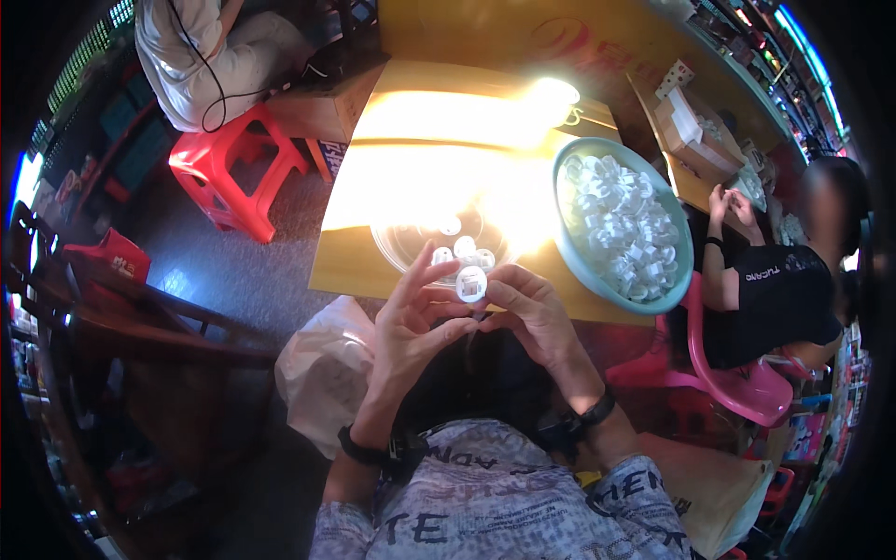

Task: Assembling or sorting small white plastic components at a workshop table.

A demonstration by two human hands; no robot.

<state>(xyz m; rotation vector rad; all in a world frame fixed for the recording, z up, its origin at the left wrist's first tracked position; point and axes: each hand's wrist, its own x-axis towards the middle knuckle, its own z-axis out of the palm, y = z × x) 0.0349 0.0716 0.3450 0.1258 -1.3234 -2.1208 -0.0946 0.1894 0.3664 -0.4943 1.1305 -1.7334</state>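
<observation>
Both hands are pinching one small white round piece [471, 283] over the table edge [336, 271]. The left hand [411, 331] and right hand [537, 313] are squeezing it, near the clear bowl [392, 245].

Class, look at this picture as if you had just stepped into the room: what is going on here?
A seated person holds a small round white plastic part between the left hand and right hand, just above a clear bowl with a few similar parts. Beside it on the wooden table stands a blue-green basin heaped with white parts. To the right, another person's hands are busy at a second table.
</observation>
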